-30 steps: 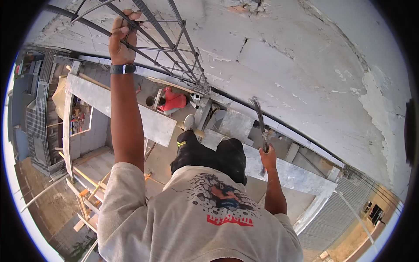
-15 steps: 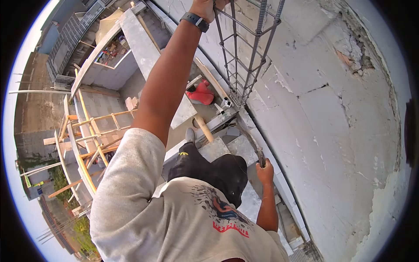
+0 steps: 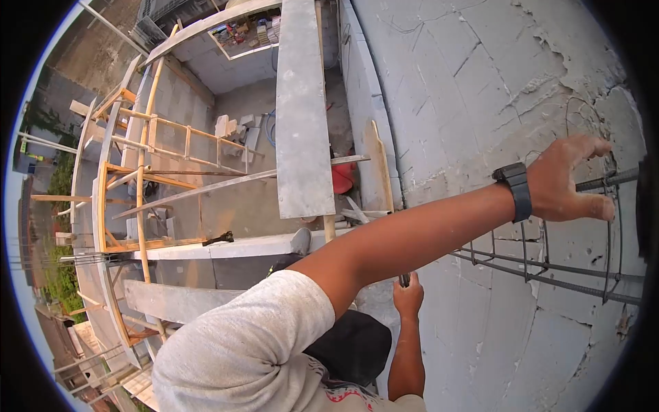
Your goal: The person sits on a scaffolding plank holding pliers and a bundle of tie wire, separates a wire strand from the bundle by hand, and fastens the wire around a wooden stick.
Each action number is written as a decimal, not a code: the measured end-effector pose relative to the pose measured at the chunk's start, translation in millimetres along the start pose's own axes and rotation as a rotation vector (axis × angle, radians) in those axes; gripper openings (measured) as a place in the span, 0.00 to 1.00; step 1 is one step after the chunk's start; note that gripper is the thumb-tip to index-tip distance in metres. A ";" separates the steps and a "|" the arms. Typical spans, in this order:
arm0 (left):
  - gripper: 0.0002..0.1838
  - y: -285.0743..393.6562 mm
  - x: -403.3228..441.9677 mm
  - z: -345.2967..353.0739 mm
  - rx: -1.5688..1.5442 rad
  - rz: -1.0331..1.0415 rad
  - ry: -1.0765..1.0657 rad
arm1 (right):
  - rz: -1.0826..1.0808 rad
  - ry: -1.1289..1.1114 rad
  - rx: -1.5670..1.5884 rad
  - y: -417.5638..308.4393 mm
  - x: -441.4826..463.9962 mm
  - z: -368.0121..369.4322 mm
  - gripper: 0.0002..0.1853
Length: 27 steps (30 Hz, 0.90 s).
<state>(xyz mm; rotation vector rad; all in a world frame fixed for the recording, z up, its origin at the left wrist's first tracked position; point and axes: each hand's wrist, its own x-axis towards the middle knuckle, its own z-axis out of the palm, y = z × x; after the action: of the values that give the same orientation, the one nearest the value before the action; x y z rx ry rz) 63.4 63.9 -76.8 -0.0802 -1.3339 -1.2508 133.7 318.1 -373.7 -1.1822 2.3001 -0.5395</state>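
My left hand (image 3: 566, 178), a dark watch on its wrist, reaches far right with thumb and fingers spread apart. Just beyond the thumb lies a rebar cage (image 3: 542, 268), its long ribbed bars joined by square stirrups. The cage stretches along the grey wall, partly hidden behind my left forearm. Lower down, my right hand (image 3: 408, 296) is closed around a dark, rod-like thing (image 3: 405, 280). Only its short upper end shows above the fist, so its kind is unclear.
A rough block wall (image 3: 453, 137) fills the right side. To the left is bamboo and timber scaffolding (image 3: 144, 178). A long grey plank (image 3: 305, 110) spans a lower floor, where a red thing (image 3: 343, 180) and pale blocks (image 3: 230, 127) lie. My shoe (image 3: 301, 240) is by a ledge.
My left hand has swung from the top to the far right, its fingers now apart. The rebar cage has turned from upright to sideways in view. The view itself has shifted.
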 end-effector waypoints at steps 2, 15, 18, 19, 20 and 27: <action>0.45 -3.8 -57.9 -61.7 0.097 -0.041 -0.070 | 0.038 -0.003 0.042 2.2 31.6 22.8 0.11; 0.22 -32.9 -630.3 -664.9 1.453 -1.145 0.479 | 0.139 0.089 0.960 2.6 201.6 141.0 0.06; 0.26 -44.0 -662.0 -710.4 1.551 -1.279 0.386 | 0.005 -0.119 1.037 2.5 245.1 192.8 0.07; 0.29 -48.1 -659.9 -714.7 1.607 -1.366 0.297 | 0.002 -0.166 0.969 -2.0 254.8 213.0 0.07; 0.29 -55.8 -660.9 -715.2 1.593 -1.365 0.302 | 0.008 -0.137 0.790 -8.9 259.5 235.4 0.07; 0.36 -120.3 -652.7 -752.3 2.024 -1.115 -0.153 | -0.093 -0.125 0.545 -23.4 282.3 383.7 0.07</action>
<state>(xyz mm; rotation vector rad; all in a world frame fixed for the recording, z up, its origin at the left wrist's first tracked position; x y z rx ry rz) 646.6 -83.3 -879.6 2.1884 -2.2566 -0.0685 232.9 25.3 -737.0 -1.0148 1.8282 -1.0169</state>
